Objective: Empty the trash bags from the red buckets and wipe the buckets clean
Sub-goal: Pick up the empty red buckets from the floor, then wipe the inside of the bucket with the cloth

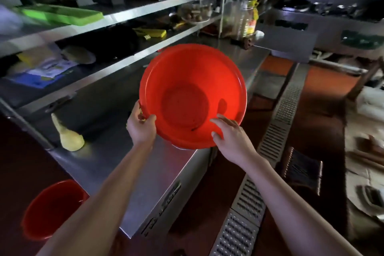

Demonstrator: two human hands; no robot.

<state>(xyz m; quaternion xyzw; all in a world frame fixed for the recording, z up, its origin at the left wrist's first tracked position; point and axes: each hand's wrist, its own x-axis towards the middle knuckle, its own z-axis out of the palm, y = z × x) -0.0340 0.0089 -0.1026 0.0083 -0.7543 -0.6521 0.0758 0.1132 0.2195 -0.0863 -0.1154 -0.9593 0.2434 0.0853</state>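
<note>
A red bucket (193, 93) is held up over the steel counter, tilted so its empty inside faces me, with a few dark specks on its bottom. My left hand (141, 125) grips its near-left rim, thumb over the edge. My right hand (228, 137) is at the near-right rim with fingers spread and reaching inside against the wall. A second red bucket (52, 210) stands on the floor at the lower left, dark inside. A yellow cloth (69, 137) lies bunched on the counter to the left.
The steel counter (128, 151) runs away from me, with shelves above it holding a green tray (60, 13), papers and jars. A metal floor drain grate (268, 151) runs along the red floor on the right. Cardboard and clutter lie at the far right.
</note>
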